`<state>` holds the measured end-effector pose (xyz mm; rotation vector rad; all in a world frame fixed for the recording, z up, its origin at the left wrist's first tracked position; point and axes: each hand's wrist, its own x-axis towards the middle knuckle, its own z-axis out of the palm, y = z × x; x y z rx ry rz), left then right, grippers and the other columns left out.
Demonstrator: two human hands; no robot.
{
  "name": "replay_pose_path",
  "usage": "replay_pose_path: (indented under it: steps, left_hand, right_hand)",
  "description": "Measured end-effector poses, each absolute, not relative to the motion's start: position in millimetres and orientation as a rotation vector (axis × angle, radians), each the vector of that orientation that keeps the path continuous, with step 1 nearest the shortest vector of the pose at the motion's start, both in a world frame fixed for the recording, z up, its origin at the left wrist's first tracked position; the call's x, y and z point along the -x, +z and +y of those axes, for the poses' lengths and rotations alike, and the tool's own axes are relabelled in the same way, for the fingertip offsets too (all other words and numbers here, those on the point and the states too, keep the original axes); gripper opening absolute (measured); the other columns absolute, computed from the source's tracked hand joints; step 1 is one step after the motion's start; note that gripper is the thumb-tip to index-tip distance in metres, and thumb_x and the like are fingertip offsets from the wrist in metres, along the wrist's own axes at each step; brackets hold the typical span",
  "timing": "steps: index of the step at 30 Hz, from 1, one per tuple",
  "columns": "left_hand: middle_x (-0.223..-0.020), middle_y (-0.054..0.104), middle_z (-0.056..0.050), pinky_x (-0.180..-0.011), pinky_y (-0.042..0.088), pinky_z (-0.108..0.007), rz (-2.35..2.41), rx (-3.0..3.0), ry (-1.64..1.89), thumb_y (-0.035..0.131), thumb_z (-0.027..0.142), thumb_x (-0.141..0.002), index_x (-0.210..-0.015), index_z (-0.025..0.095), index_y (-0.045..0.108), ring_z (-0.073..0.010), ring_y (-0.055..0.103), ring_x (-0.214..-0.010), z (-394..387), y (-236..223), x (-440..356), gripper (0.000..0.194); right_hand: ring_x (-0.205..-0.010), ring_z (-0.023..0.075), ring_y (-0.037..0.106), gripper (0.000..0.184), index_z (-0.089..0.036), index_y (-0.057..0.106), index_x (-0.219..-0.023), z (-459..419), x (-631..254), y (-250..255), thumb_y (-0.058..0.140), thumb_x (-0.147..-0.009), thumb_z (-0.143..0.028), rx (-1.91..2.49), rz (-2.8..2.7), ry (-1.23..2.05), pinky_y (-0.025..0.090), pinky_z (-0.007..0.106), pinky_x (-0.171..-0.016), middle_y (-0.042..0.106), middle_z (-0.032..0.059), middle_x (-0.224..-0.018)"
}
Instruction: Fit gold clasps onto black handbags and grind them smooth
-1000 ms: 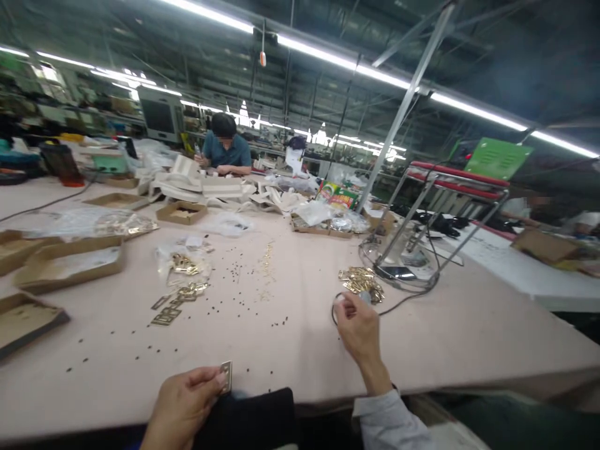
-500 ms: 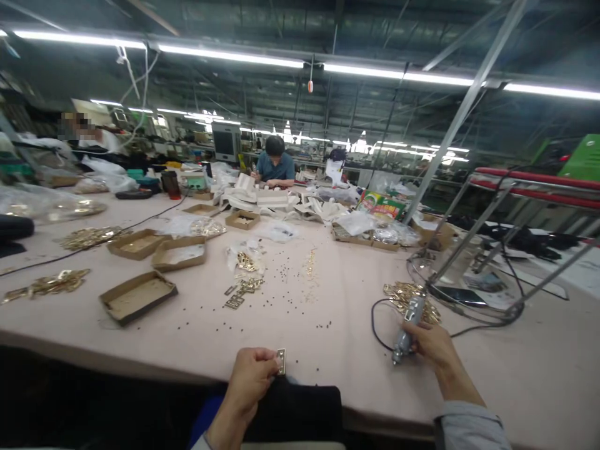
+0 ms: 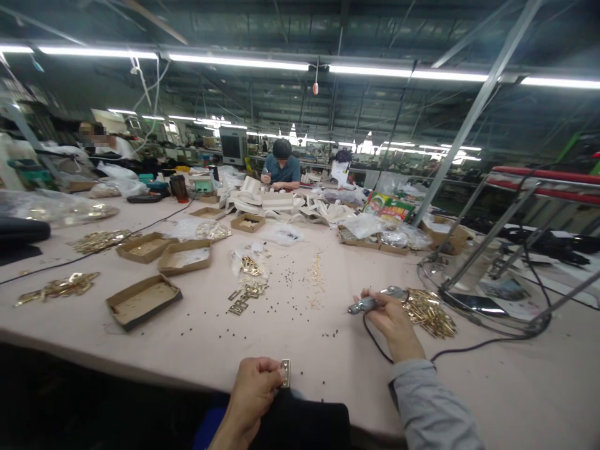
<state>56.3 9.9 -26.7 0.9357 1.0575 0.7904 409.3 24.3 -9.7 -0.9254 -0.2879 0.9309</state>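
My left hand is closed on a small silver metal plate, pinched upright at the near table edge above a black cloth. My right hand grips a corded silver power screwdriver, lying across the pink table with its tip pointing left. Just right of that hand lies a heap of brass fittings. Small dark screws are scattered in front of both hands.
Cardboard trays and more brass pieces lie to the left. A metal stand with cables is at right. One person sits at the far end; another is at far left.
My right hand has lifted the screwdriver and swung it leftward, so it now lies level instead of pointing down. The view shifted slightly; my left hand keeps hold of the plate.
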Motion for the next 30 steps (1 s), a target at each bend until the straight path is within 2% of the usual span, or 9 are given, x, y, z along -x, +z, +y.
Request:
replay_pose_path:
  steps: [4,8,11,16,20,24,30]
  left_hand:
    - [-0.042,0.044,0.004,-0.041,0.008,-0.02,1.082,-0.952,0.796,0.081,0.03,-0.058,-0.053,0.012,0.065,-0.0026,0.023,-0.037,11,-31,-57,0.025]
    - [-0.044,0.05,0.001,-0.045,0.012,-0.021,1.066,-0.949,0.816,0.08,0.03,-0.058,-0.054,0.011,0.065,-0.0042,0.03,-0.04,14,-44,-57,0.024]
    - [-0.045,0.053,-0.001,-0.047,0.012,-0.022,1.042,-0.935,0.819,0.08,0.031,-0.057,-0.055,0.011,0.065,-0.0045,0.031,-0.041,16,-51,-57,0.025]
    - [-0.045,0.054,0.0,-0.049,0.014,-0.022,1.066,-0.911,0.84,0.078,0.032,-0.057,-0.056,0.012,0.065,-0.0051,0.032,-0.041,16,-51,-59,0.024]
    - [-0.05,0.062,-0.004,-0.052,0.021,-0.023,1.072,-0.927,0.851,0.079,0.032,-0.056,-0.057,0.011,0.069,-0.0091,0.043,-0.046,16,-53,-59,0.023]
    - [-0.053,0.065,-0.006,-0.053,0.026,-0.024,1.055,-0.895,0.854,0.08,0.031,-0.055,-0.057,0.011,0.069,-0.0114,0.049,-0.049,17,-57,-59,0.023]
    - [-0.049,0.062,-0.004,-0.049,0.016,-0.022,1.036,-0.909,0.83,0.082,0.031,-0.057,-0.058,0.011,0.068,-0.0071,0.038,-0.042,18,-58,-57,0.024]
  right_hand:
    - [-0.075,0.0191,0.069,0.028,-0.021,0.05,-0.088,63,-410,-10,0.075,-0.076,-0.02,0.838,-0.1,0.989,0.063,0.047,-0.078,0.064,-0.0021,-0.08]
    - [-0.073,0.0161,0.067,0.015,-0.019,0.052,-0.089,90,-411,-21,0.066,-0.09,-0.02,0.79,0.023,0.959,0.061,0.037,-0.073,0.062,-0.0021,-0.081]
    - [-0.074,0.0149,0.066,0.01,-0.017,0.055,-0.089,99,-411,-33,0.063,-0.095,-0.019,0.755,0.055,0.927,0.06,0.033,-0.071,0.062,-0.0014,-0.083]
    - [-0.073,0.018,0.067,0.013,-0.021,0.054,-0.089,104,-408,-46,0.064,-0.086,-0.013,0.716,0.008,0.926,0.061,0.04,-0.072,0.064,-0.0032,-0.077]
    - [-0.073,0.0197,0.068,0.017,-0.021,0.055,-0.091,107,-404,-52,0.067,-0.081,-0.015,0.709,-0.04,0.942,0.061,0.047,-0.076,0.066,-0.0034,-0.078]
    - [-0.074,0.02,0.069,0.02,-0.021,0.056,-0.091,109,-401,-55,0.07,-0.078,-0.017,0.709,-0.069,0.952,0.06,0.049,-0.079,0.068,-0.0029,-0.079]
    - [-0.074,0.0198,0.069,0.021,-0.021,0.056,-0.09,109,-399,-57,0.071,-0.076,-0.017,0.708,-0.079,0.949,0.06,0.049,-0.08,0.068,-0.0035,-0.079]
